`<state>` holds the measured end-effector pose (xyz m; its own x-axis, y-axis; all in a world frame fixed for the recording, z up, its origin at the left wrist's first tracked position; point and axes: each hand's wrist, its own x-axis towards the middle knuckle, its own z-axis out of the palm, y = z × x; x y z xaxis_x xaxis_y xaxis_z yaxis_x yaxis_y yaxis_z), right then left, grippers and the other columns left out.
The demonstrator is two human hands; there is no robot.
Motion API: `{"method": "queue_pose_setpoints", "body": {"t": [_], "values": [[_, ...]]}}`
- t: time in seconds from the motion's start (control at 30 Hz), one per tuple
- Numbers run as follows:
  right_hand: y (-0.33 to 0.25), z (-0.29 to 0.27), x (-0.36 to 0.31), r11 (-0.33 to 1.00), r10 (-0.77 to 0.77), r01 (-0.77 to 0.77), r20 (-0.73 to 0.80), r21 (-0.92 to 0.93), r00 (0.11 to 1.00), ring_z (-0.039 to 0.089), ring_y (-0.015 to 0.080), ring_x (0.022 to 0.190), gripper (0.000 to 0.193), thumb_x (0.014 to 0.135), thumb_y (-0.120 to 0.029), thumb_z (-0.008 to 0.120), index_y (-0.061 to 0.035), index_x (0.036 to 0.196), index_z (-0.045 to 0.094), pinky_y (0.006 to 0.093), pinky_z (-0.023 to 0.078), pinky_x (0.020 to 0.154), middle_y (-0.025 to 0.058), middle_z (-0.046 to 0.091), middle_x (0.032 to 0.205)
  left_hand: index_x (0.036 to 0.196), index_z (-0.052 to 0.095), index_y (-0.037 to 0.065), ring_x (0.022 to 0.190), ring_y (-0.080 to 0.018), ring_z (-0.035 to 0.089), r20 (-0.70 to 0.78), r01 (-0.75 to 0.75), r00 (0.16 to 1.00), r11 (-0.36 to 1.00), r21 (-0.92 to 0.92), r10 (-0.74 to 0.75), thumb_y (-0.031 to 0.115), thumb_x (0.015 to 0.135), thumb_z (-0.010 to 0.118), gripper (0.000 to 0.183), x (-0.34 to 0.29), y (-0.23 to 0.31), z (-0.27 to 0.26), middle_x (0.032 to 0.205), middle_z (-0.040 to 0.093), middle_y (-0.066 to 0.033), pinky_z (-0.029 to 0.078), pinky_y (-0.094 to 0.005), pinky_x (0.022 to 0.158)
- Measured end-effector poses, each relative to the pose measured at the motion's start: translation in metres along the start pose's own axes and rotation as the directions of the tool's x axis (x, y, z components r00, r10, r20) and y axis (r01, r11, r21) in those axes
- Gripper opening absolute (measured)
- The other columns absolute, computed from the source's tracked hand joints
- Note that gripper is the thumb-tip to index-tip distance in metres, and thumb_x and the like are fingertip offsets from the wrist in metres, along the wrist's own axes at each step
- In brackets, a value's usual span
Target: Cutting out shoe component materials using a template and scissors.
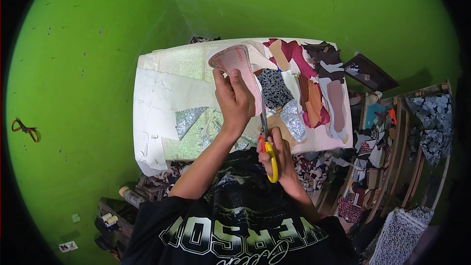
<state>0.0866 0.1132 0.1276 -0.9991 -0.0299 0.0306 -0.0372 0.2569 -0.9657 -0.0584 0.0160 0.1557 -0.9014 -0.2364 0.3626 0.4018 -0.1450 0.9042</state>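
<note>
My left hand [234, 100] holds up a pinkish sole-shaped piece [252, 81], its thumb lying on the face. Red print and a stitched-looking line run around the wide end of the piece. In my right hand [281, 154] is a pair of scissors [274, 165] with yellow and red handles. Their blades point away from me and lie along the right edge of the piece, near its narrow end. Whether the blades are parted there is too small to tell. Under both hands lies a pale work table [147, 86] with glittery silver scraps [188, 120] on it.
Sole-shaped cutouts [337, 103], maroon fabric [294, 56] and a dark patterned piece [274, 88] cover the table's right side. A slatted wooden rack [403, 132] heaped with scraps stands at right. Another pair of scissors [27, 130] hangs on the green wall at left.
</note>
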Motion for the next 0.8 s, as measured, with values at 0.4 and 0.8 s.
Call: {"method": "queue_pose_setpoints", "body": {"t": [0.4, 0.8], "values": [[-0.006, -0.001, -0.003, 0.996, 0.02, -0.023, -0.027, -0.087, 0.999, 0.062, 0.037, 0.062, 0.069, 0.089, -0.068, 0.047, 0.0006, 0.094, 0.04, 0.0404, 0.049, 0.056, 0.0147, 0.055, 0.069, 0.099, 0.04, -0.002, 0.055, -0.007, 0.042, 0.008, -0.003, 1.0, 0.999, 0.047, 0.002, 0.019, 0.105, 0.042, 0.022, -0.003, -0.005, -0.003, 0.064, 0.055, -0.008, 0.032, -0.0274, 0.046], [-0.007, -0.017, -0.002, 0.999, -0.016, 0.016, 0.006, -0.031, 1.0, 0.059, 0.0349, 0.06, 0.063, 0.091, -0.06, 0.055, 0.001, 0.095, 0.041, 0.0396, 0.047, 0.056, 0.015, 0.052, 0.067, 0.103, 0.04, -0.004, 0.054, -0.0108, 0.043, 0.122, 0.045, 0.99, 0.984, 0.172, -0.067, 0.017, 0.104, 0.043, 0.02, -0.012, -0.003, -0.007, 0.062, 0.055, -0.0144, 0.033, -0.0316, 0.045]]}}
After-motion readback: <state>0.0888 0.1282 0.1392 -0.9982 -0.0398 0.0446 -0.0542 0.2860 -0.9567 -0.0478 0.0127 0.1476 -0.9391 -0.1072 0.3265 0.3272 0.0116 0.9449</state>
